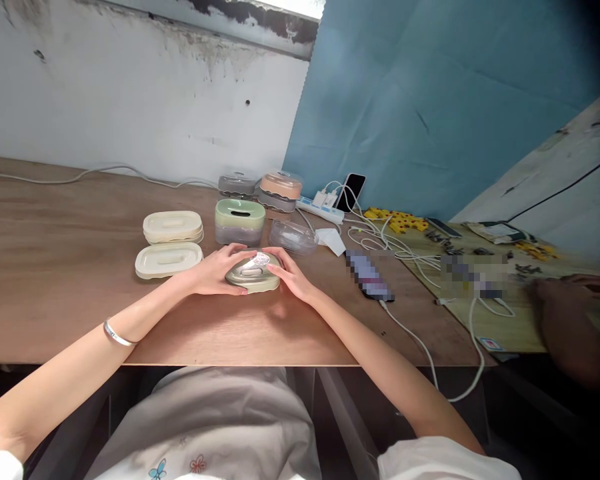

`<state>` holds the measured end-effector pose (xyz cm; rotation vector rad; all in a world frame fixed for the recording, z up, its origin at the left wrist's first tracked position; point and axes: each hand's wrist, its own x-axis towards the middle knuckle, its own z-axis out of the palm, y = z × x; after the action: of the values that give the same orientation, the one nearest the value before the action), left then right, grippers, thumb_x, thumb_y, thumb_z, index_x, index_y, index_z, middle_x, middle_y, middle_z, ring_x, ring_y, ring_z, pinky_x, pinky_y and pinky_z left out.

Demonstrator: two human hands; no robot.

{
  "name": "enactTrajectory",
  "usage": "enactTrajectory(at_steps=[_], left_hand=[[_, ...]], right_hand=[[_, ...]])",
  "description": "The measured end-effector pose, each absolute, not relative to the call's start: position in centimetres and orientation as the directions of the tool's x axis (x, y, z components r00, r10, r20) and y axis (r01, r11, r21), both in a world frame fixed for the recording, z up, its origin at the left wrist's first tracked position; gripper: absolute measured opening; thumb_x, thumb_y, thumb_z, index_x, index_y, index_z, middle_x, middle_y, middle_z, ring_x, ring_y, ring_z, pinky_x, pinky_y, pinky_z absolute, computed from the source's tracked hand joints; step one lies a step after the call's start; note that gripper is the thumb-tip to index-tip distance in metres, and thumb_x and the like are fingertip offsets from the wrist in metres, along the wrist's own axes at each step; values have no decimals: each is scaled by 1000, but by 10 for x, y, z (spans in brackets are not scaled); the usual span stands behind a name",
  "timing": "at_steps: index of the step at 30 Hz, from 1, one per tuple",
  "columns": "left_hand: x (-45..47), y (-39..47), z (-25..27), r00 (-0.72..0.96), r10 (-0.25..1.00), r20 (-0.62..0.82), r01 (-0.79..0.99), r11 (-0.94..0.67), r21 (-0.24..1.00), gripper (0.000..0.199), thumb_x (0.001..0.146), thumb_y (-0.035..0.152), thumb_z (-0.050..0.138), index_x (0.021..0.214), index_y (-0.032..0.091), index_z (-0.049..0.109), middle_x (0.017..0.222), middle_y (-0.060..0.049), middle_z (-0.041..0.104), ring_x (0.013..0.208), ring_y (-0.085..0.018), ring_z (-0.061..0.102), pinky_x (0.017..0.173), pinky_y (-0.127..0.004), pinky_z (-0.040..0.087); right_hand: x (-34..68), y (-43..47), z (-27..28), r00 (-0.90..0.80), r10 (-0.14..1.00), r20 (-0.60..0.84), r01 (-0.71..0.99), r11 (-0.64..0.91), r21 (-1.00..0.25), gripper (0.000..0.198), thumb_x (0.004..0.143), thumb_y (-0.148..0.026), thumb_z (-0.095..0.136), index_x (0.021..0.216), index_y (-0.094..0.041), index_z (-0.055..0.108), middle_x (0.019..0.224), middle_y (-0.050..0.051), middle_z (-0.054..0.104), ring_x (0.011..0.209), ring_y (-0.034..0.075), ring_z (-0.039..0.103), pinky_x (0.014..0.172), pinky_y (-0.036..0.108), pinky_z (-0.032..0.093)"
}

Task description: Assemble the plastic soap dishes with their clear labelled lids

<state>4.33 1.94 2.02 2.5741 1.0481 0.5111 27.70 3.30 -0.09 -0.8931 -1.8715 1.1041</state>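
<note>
I have my left hand (217, 272) and right hand (294, 277) wrapped around a clear-topped box (253, 272), its inside obscured by my grip and glare, before a green-topped container (240, 228) whose slot (240, 213) shows only dark, with brown table (250, 337) stretching from my wrists to the front edge.

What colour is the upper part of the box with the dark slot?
Upper part: pale green, in the head view.

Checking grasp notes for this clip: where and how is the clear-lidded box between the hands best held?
Probably the clear-lidded box by its rounded ends, left hand from the left, right hand from the right: it's low, oblong, its ends facing them.
</note>
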Motion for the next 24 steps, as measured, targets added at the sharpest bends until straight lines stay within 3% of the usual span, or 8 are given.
enactTrajectory(at_steps=[8, 16, 24], left_hand=[[42, 19, 20, 665, 718, 203, 612, -681, 402, 82, 76, 49, 67, 144, 26, 27, 141, -17, 30, 121, -35, 45, 97, -48, 42], [42, 17, 20, 688, 702, 183, 612, -697, 375, 78, 83, 45, 61, 147, 24, 21, 145, -21, 24, 130, -38, 35, 100, -50, 37], [41, 18, 21, 680, 707, 193, 614, -694, 376, 82, 79, 54, 63, 146, 29, 23, 145, -18, 28, 126, -36, 41, 100, -51, 39]], right_hand=[[279, 33, -2, -498, 823, 275, 210, 422, -882, 41, 84, -47, 55, 119, -25, 49, 118, 5, 53, 112, 21, 49, 95, 37, 42], [282, 35, -2, -515, 807, 289, 224, 452, -863, 41, 84, -44, 57, 120, -25, 48, 121, 5, 52, 113, 21, 49, 97, 37, 41], [284, 33, 1, -544, 783, 303, 262, 501, -825, 45, 86, -47, 55, 124, -25, 45, 122, 7, 50, 115, 23, 49, 97, 40, 42]])
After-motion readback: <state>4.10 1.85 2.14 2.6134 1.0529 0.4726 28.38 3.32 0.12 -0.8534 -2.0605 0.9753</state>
